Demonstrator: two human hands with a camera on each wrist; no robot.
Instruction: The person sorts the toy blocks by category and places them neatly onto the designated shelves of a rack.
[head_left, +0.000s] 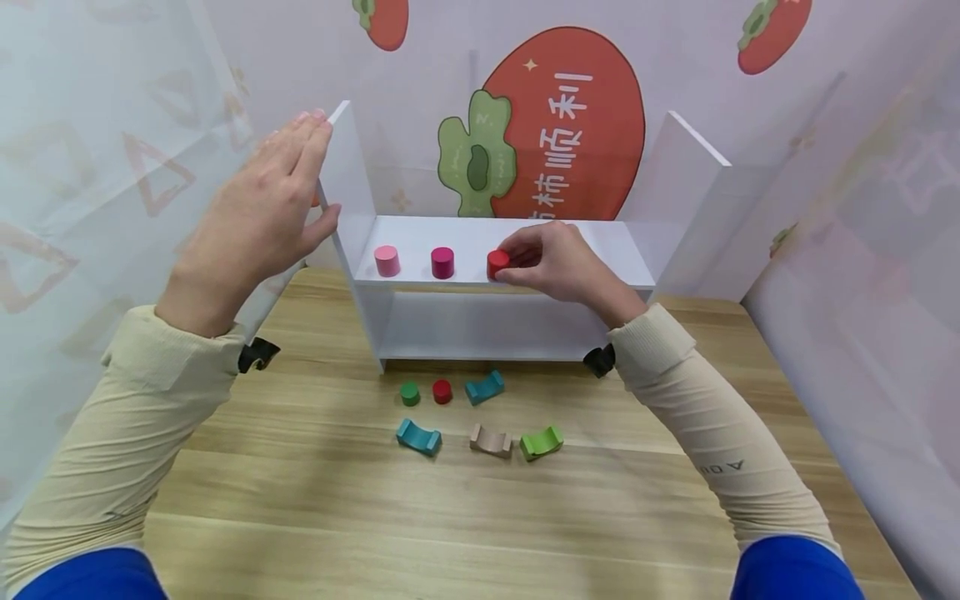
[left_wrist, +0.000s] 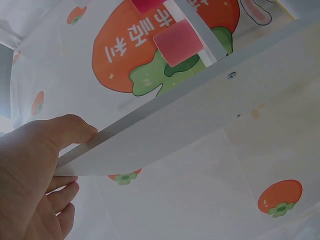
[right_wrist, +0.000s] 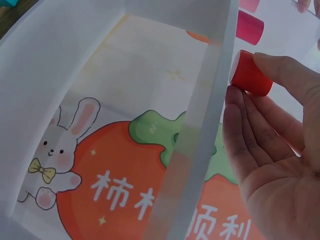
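A white shelf unit (head_left: 465, 233) with two tall side panels stands at the back of the wooden table. My left hand (head_left: 258, 200) holds the front edge of its left side panel (left_wrist: 150, 122), thumb on one face and fingers on the other. On the upper board, a light pink cylinder block (head_left: 387, 262) and a magenta cylinder block (head_left: 442, 263) stand apart in a row. Right of them, my right hand (head_left: 558, 265) pinches a red cylinder block (right_wrist: 250, 75) between thumb and fingers, near the board's front edge.
On the table before the shelf lie a green cylinder (head_left: 409, 394), a smaller red cylinder (head_left: 442, 392), two blue curved blocks (head_left: 417, 437), a beige curved block (head_left: 491, 441) and a lime green one (head_left: 542, 443). A printed cloth (head_left: 697, 75) hangs behind.
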